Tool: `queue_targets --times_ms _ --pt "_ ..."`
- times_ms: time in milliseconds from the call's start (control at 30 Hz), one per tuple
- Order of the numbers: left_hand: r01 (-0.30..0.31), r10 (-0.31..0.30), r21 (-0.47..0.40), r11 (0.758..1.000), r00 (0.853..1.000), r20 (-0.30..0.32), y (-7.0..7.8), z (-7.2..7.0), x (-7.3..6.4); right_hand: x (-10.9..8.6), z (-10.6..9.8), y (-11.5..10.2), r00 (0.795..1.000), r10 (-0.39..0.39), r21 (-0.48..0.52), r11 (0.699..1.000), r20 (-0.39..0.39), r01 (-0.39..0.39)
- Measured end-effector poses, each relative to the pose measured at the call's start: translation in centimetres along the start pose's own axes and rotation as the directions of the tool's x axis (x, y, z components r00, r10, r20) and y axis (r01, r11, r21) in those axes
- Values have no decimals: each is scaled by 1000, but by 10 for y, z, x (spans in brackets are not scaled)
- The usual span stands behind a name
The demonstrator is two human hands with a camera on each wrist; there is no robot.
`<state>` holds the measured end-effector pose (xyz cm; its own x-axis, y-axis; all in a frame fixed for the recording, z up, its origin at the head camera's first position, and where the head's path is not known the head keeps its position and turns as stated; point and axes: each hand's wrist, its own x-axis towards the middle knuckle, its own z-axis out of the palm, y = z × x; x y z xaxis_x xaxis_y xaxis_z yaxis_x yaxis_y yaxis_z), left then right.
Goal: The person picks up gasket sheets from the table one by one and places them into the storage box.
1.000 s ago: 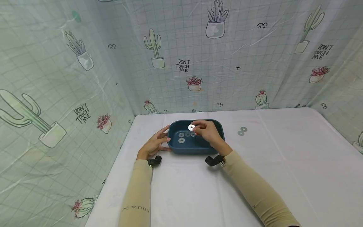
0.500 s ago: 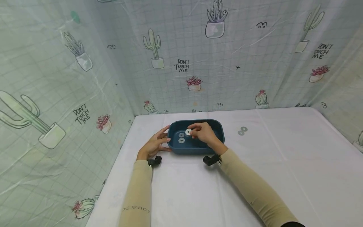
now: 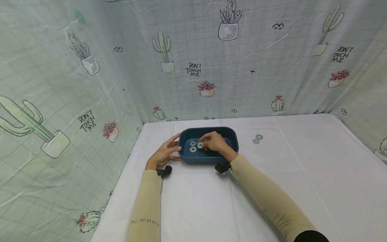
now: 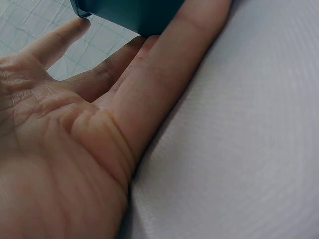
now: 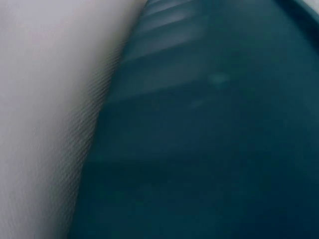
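A dark blue tray stands on the white table, and flat metal washers lie on its floor. My left hand rests against the tray's left end with its fingers spread and fairly straight, thumb at the rim. In the left wrist view, the fingertips touch the tray's outer wall. Inside the tray, my right hand pinches a washer low over the floor. Just left of it lie an upper washer and a lower washer. The right wrist view shows only the tray's wall and cloth.
Two overlapping washers, an upper one and a lower one, lie on the table right of the tray. A cactus-print curtain hangs behind and at the sides.
My right hand has moved left and down inside the tray with the washer. The left hand has kept its place at the tray's end.
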<state>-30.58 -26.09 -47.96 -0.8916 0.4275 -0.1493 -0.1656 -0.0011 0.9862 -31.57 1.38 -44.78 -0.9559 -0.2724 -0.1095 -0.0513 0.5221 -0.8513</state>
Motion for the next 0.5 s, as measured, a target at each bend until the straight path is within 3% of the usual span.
queue_targets --times_ms 300,500 --pt "-7 7 9 1000 1000 4 -1 0 0 2 4 -1 1000 19 -161 987 -24 -23" --pt "-7 7 16 1000 1000 0 -2 0 1 3 6 0 999 27 -216 976 -26 -32"
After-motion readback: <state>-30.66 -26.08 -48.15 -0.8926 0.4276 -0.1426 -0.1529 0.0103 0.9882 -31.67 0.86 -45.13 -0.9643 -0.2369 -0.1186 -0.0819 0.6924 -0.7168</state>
